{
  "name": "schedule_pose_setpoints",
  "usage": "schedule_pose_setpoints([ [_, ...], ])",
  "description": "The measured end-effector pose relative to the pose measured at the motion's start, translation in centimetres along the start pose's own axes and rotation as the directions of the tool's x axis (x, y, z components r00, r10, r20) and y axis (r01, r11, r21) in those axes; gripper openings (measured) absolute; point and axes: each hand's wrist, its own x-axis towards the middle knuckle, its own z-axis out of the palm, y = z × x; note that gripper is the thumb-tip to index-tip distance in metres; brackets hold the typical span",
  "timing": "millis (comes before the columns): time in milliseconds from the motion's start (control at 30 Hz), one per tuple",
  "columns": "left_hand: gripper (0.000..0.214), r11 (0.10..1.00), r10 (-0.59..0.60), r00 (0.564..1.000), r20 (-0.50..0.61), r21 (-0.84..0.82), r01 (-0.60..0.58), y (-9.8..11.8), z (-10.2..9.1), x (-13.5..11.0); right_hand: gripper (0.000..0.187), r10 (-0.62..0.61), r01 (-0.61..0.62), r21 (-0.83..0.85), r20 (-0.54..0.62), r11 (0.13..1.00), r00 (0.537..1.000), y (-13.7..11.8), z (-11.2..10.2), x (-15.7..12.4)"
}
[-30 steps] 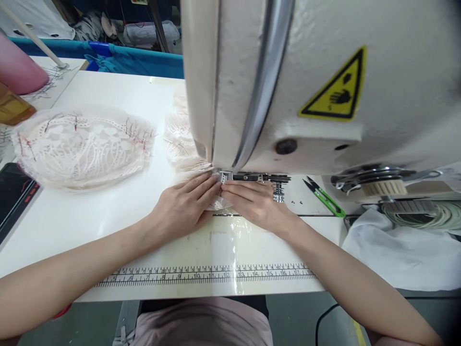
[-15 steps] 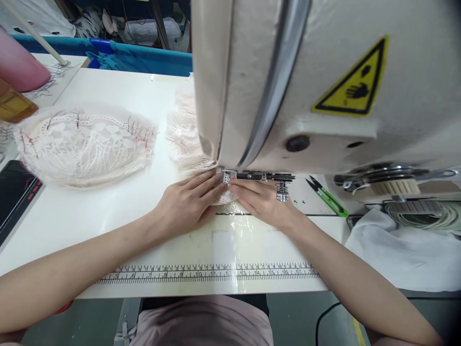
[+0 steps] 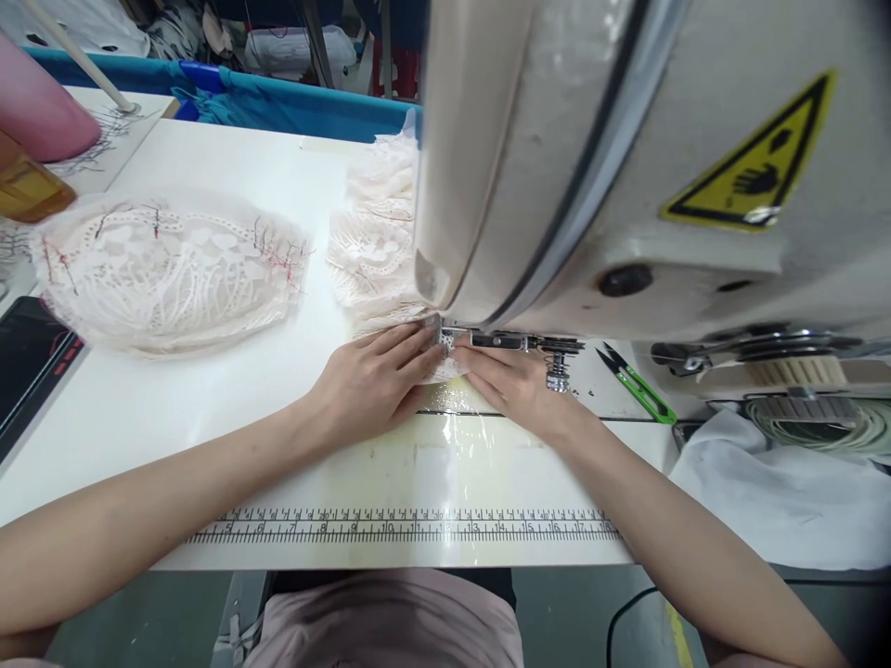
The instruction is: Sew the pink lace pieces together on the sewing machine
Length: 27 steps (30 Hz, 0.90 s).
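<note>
Pale lace fabric (image 3: 376,246) runs from behind the sewing machine head (image 3: 557,167) to the presser foot (image 3: 440,327), its near end showing between my hands. My left hand (image 3: 376,378) lies on this lace left of the foot, fingers stretched out and flat, pressing it down. On the other side, my right hand (image 3: 515,385) rests with fingers extended, their tips touching the lace edge. The machine's metal attachment (image 3: 501,341) covers part of the right fingers. Neither hand visibly wraps round the cloth.
Another lace piece (image 3: 174,278) with dark and red thread ends lies left. Green thread snips (image 3: 637,385) lie right, near white cloth (image 3: 780,501). A phone-like black device (image 3: 32,362), pink thread cone (image 3: 42,102) and amber container (image 3: 32,181) stand left. A printed ruler (image 3: 404,527) follows the front edge.
The view has shifted, so the machine head appears farther right and more of the lace behind it shows. Both hands keep their hold-down pose; the near lace edge sits slightly closer to the foot.
</note>
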Motion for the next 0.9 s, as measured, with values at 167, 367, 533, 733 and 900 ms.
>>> schedule_pose_setpoints([
  [167,0.024,0.991,0.133,0.990,-0.040,-0.009,-0.133,0.0,0.0,0.0,0.014,-0.083,0.081,-0.060,-0.046,0.995,0.995,0.2,-0.1,-0.3],
  [367,0.023,0.992,0.126,0.992,-0.006,-0.017,-0.126,0.0,-0.5,-0.2,0.018,-0.115,0.114,-0.134,-0.002,0.984,0.993,-0.1,0.5,-0.6],
  [533,0.020,0.997,0.070,0.997,-0.028,0.014,-0.069,-0.2,-0.8,-0.2,0.028,-0.115,0.120,-0.199,0.036,0.973,0.993,-0.7,0.9,-0.5],
  [733,0.021,1.000,0.024,0.999,-0.030,-0.019,-0.024,0.0,-0.8,-0.1,0.020,-0.114,0.113,-0.206,0.009,0.972,0.993,-1.3,0.6,0.0],
  [900,0.020,0.997,0.036,0.991,-0.131,-0.061,-0.045,0.1,-0.8,-0.1,0.015,-0.081,0.076,-0.091,-0.051,0.993,0.995,-1.7,0.6,0.4],
])
